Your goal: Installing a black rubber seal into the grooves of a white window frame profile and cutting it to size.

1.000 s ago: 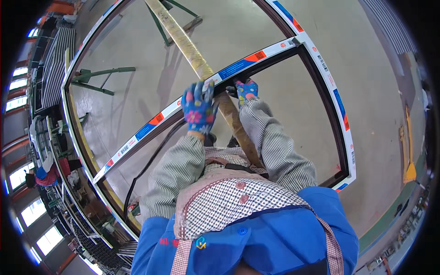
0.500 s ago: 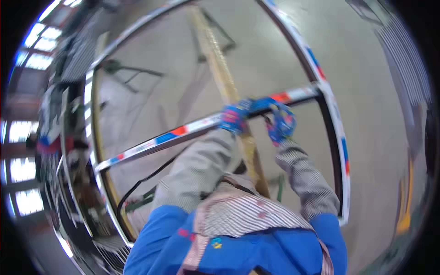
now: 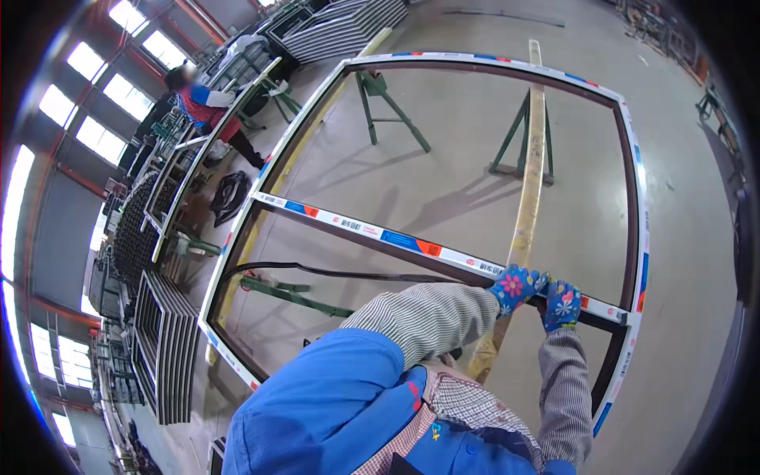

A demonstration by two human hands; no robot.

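Note:
A large rectangular window frame (image 3: 640, 198), dark with white, blue and red protective film, lies in front of me. My left hand (image 3: 518, 288), in a blue flowered glove, is closed over its crossbar (image 3: 372, 230) near the right end. Just right of it, my right hand (image 3: 563, 305), gloved alike, is closed with bent fingers against the near side of the same bar. What its fingertips hold is hidden. A long black flexible strip (image 3: 340, 274) runs from the frame's left side toward my hands and passes out of sight behind my left forearm.
Yellowish wrapped beams (image 3: 532, 174) support the frame on green trestles (image 3: 388, 111). At the left, another person (image 3: 210, 111) stands beside a long rail. Stacked grey profiles (image 3: 168, 348) stand at the lower left, with more stacked frames (image 3: 346, 32) farther back.
My view has turned and tilted up, so the frame sits differently and the other person shows clearly. Both hands remain at the crossbar, now closer together and nearer its right end.

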